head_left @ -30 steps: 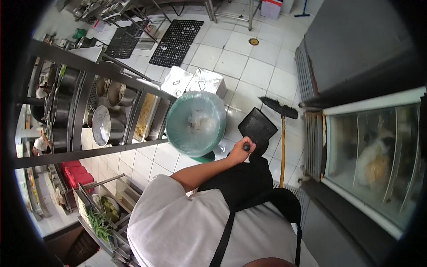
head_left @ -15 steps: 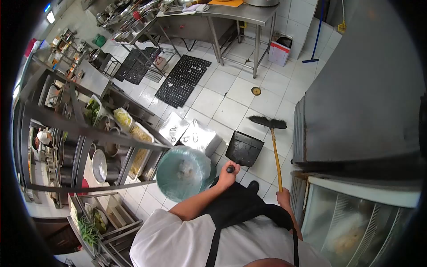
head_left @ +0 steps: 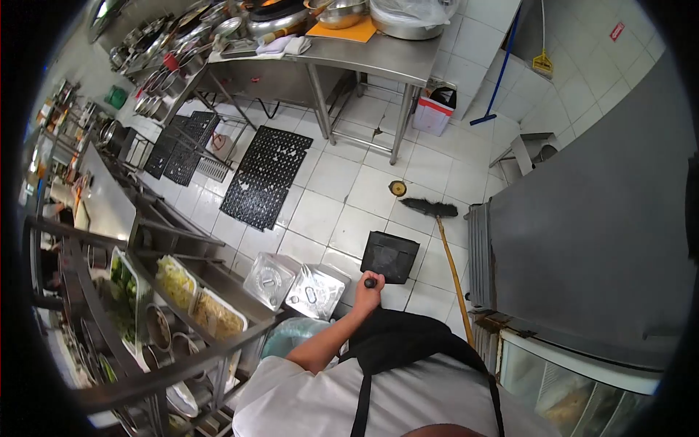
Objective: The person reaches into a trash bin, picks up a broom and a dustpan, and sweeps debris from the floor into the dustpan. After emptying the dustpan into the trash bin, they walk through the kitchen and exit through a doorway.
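My left hand (head_left: 368,293) is closed round the dark handle of a black dustpan (head_left: 390,256), whose pan hangs over or rests on the white tiles just ahead of me. A broom with a wooden stick (head_left: 453,269) and dark bristles (head_left: 429,208) stands to the right of the dustpan, bristles on the floor. The stick's lower end runs down behind my apron, and my right hand is hidden there. A gap of floor separates the bristles from the dustpan.
Two shiny metal tins (head_left: 317,290) and a lined bin (head_left: 291,335) stand at left, by a rack with food trays (head_left: 218,313). Ahead are a black mat (head_left: 268,178), a steel table (head_left: 393,58) and a drain (head_left: 397,188). A grey fridge (head_left: 582,218) is at right.
The view has shifted, bringing the steel table lower in the frame. The bin is now mostly covered by the rack and my arm. My right hand has gone out of sight.
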Motion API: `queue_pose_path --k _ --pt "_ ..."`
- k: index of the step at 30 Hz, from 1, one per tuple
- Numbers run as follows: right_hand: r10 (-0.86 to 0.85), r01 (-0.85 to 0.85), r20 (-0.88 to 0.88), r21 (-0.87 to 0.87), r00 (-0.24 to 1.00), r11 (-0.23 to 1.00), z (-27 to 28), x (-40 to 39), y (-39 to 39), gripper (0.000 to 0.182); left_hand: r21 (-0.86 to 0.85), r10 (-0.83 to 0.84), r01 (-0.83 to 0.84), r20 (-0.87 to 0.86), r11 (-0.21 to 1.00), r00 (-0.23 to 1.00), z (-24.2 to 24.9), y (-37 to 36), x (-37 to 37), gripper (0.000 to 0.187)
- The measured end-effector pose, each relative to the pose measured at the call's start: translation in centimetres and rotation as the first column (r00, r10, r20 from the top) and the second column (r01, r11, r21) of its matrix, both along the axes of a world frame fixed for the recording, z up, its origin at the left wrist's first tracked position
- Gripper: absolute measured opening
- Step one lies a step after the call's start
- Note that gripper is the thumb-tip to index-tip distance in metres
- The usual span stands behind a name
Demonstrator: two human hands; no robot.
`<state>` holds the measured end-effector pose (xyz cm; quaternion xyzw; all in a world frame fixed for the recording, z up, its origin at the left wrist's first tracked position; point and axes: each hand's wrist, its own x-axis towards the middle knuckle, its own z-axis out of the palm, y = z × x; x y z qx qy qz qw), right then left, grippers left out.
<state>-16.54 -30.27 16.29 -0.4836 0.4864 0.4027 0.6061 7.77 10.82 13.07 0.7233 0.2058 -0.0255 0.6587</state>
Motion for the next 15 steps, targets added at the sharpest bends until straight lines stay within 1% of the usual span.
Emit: queue_pose_path --k 2,3,6,7,8,9,10,11,12,13,14,15 --pt "-0.038 0.037 -0.001 -0.137 0.999 0.99 5.5 5.7 3.9 0.058 -0.022 -0.006 0.006 0.0 1.0 1.0 0.2 0.8 3.4 0.023" --pt "-0.051 0.055 0.025 -0.194 0.998 0.979 8.0 7.9 5.3 0.06 -0.025 -0.009 0.009 0.007 1.0 1.0 0.2 0.9 4.8 0.023" --pt "-0.056 0.114 0.208 -0.283 0.977 0.952 12.7 13.7 7.1 0.066 -0.012 -0.02 0.021 0.018 1.0 1.0 0.3 0.8 8.8 0.021" --pt "-0.028 0.116 0.398 -0.199 0.917 0.973 11.4 14.5 5.6 0.06 -0.017 -0.023 0.024 0.041 1.0 0.999 -0.6 0.6 10.0 0.021" --pt "-0.019 0.109 0.576 -0.123 0.817 0.986 10.3 15.9 4.2 0.055 -0.024 -0.033 0.035 0.063 0.999 0.997 -1.8 0.4 11.4 0.02" --pt "-0.232 0.199 0.648 0.124 0.725 0.972 9.3 17.3 2.9 0.049 0.001 -0.058 0.059 0.102 0.998 0.993 -2.7 0.3 12.7 0.02" --pt "-0.375 0.315 0.704 0.221 0.604 0.923 11.2 20.0 3.4 0.047 -0.002 -0.082 0.082 0.054 0.997 0.995 -2.7 0.3 14.2 0.02" --pt "-0.498 0.394 0.738 0.334 0.456 0.856 13.1 22.7 4.0 0.048 0.031 -0.094 0.092 0.075 0.995 0.993 -2.1 -0.1 15.8 0.018" --pt "-0.48 0.406 0.824 0.344 0.303 0.847 17.0 26.6 5.9 0.046 0.01 -0.095 0.095 0.079 0.995 0.992 -1.6 -0.5 17.3 0.016" --pt "-0.45 0.412 0.882 0.362 0.138 0.836 20.9 30.3 7.8 0.045 -0.017 -0.105 0.106 0.028 0.994 0.994 -1.3 -0.7 18.9 0.016" --pt "-0.369 0.371 0.928 0.326 0.049 0.87 21.2 32.2 7.0 0.04 -0.043 -0.103 0.102 -0.021 0.994 0.995 -1.1 -1.1 20.5 0.016" --pt "-0.292 0.336 0.955 0.291 -0.048 0.896 21.4 34.1 6.2 0.035 -0.071 -0.099 0.099 0.005 0.993 0.995 -0.8 -1.7 22.0 0.015"
